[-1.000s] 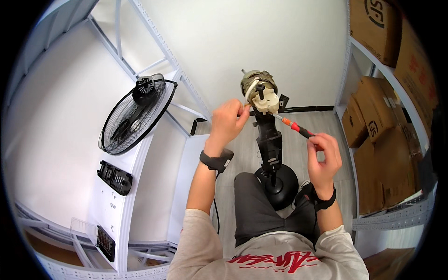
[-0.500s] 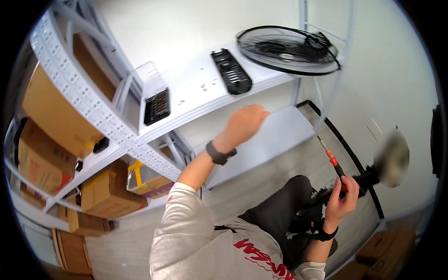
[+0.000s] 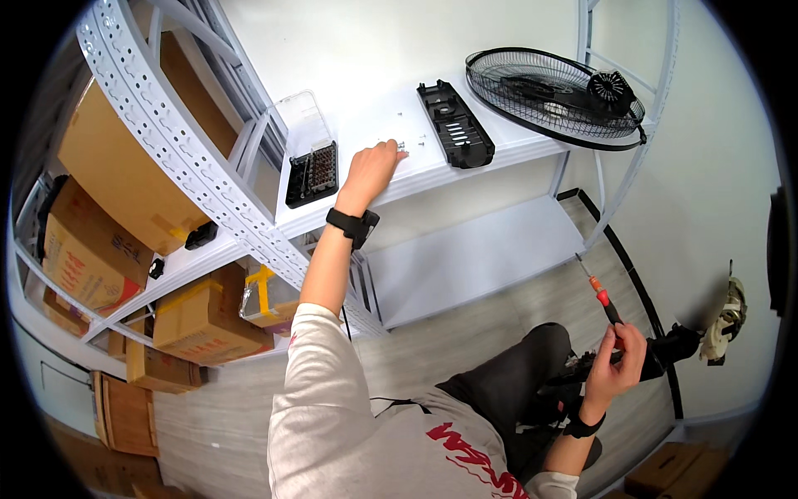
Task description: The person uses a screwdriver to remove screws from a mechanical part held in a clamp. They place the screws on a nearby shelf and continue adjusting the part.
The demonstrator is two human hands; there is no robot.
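My left hand (image 3: 371, 170) reaches onto the white shelf (image 3: 299, 216), its fingers curled at a few small screws (image 3: 402, 146); anything between the fingertips is too small to make out. Left of it lies an open black bit case (image 3: 312, 176) with a clear lid raised. A long black plastic housing (image 3: 455, 125) lies to its right. My right hand (image 3: 615, 358) grips a red and black screwdriver (image 3: 600, 293), blade pointing up. Beside that hand, the fan's stand (image 3: 673, 345) leans toward the right with its cream and metal motor head (image 3: 721, 323).
A caged fan head (image 3: 553, 96) rests at the shelf's right end. A lower shelf (image 3: 465, 262) is below. Cardboard boxes (image 3: 199, 320) fill racks at left, more (image 3: 665, 466) sit at lower right. A white wall stands behind and at right.
The view has swung left from the fan stand to the shelf. My left hand has left the motor and moved onto the shelf by the screws; my right hand still carries the screwdriver.
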